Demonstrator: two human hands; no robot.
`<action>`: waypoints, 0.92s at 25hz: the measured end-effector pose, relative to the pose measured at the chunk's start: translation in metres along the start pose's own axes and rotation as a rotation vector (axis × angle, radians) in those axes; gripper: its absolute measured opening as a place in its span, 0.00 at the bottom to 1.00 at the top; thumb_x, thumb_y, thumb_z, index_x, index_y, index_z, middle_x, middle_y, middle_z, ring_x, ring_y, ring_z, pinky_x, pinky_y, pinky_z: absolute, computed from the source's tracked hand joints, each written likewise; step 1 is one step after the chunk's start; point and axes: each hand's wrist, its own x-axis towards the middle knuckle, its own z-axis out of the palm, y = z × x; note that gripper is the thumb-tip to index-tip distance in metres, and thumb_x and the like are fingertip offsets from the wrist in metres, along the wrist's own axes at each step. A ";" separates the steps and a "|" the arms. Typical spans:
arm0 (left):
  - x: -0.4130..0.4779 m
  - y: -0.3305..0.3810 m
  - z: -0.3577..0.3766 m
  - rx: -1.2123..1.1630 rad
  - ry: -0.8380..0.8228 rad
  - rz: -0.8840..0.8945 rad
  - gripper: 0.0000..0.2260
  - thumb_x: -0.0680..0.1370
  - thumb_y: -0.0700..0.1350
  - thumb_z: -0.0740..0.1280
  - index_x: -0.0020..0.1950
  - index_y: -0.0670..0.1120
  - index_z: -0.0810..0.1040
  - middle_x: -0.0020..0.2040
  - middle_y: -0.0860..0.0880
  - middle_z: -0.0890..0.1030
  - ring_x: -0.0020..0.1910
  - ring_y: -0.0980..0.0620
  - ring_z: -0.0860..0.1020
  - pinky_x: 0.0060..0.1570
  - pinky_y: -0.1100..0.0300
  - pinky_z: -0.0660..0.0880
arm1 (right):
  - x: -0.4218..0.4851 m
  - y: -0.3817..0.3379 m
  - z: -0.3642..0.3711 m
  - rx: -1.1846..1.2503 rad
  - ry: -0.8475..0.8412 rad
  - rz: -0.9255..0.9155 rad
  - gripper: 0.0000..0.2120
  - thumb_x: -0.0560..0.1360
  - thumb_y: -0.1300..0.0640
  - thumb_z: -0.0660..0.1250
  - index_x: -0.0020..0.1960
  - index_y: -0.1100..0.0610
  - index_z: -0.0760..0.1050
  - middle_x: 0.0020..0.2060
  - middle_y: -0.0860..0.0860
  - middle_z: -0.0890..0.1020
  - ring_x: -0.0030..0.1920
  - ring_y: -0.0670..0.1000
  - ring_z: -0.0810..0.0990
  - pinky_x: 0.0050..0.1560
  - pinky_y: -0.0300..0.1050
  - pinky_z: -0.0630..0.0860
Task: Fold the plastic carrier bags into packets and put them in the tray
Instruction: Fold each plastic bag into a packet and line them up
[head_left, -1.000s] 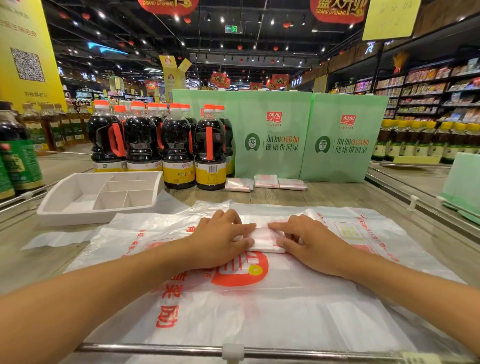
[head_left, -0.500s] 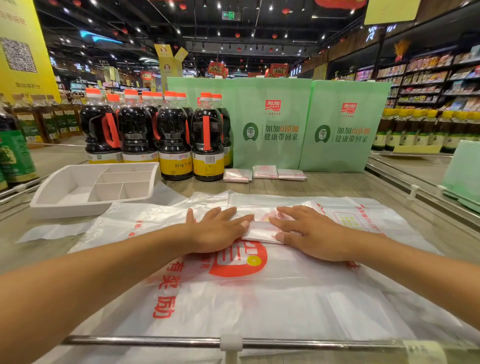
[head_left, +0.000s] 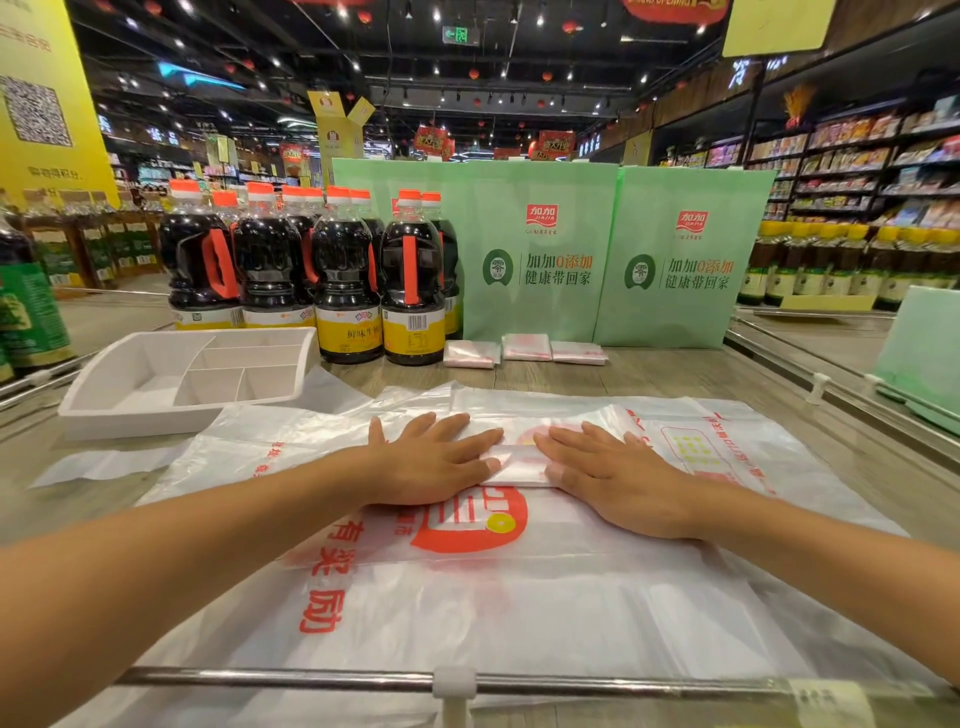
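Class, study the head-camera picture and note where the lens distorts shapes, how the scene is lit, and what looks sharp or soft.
In the head view, the wide lens swells the forearms toward the bottom corners and tilts the shelves; ceiling spotlights give even light, with only faint shadows under the left hand and right hand; the bottles and the carrier bag print are sharp, distant aisles softer.

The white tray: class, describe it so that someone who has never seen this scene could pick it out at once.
Find the row of dark bottles with orange caps at the back left of the counter. Just in front of them, left of the spread carrier bags, sits the white tray. Unlike the flat plastic nearby, it is rigid, with raised walls and inner dividers.
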 end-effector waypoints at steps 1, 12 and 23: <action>-0.001 -0.001 0.000 0.003 -0.007 0.005 0.26 0.80 0.72 0.43 0.77 0.75 0.42 0.83 0.58 0.40 0.82 0.45 0.39 0.71 0.26 0.35 | 0.001 -0.002 0.000 0.030 0.033 0.007 0.25 0.84 0.37 0.42 0.81 0.35 0.50 0.81 0.37 0.49 0.82 0.46 0.42 0.79 0.58 0.37; -0.005 0.000 0.002 -0.039 0.031 0.090 0.26 0.80 0.71 0.42 0.78 0.73 0.43 0.83 0.57 0.42 0.82 0.47 0.38 0.72 0.30 0.31 | 0.009 -0.002 -0.007 -0.039 0.001 0.064 0.24 0.84 0.36 0.48 0.79 0.32 0.53 0.82 0.42 0.48 0.82 0.53 0.40 0.79 0.61 0.38; -0.009 0.003 0.003 0.026 0.021 0.056 0.29 0.78 0.75 0.46 0.78 0.74 0.42 0.83 0.57 0.41 0.82 0.46 0.40 0.73 0.28 0.35 | 0.003 0.000 0.002 -0.156 0.064 0.083 0.27 0.83 0.34 0.46 0.81 0.35 0.49 0.83 0.44 0.48 0.82 0.56 0.42 0.79 0.62 0.40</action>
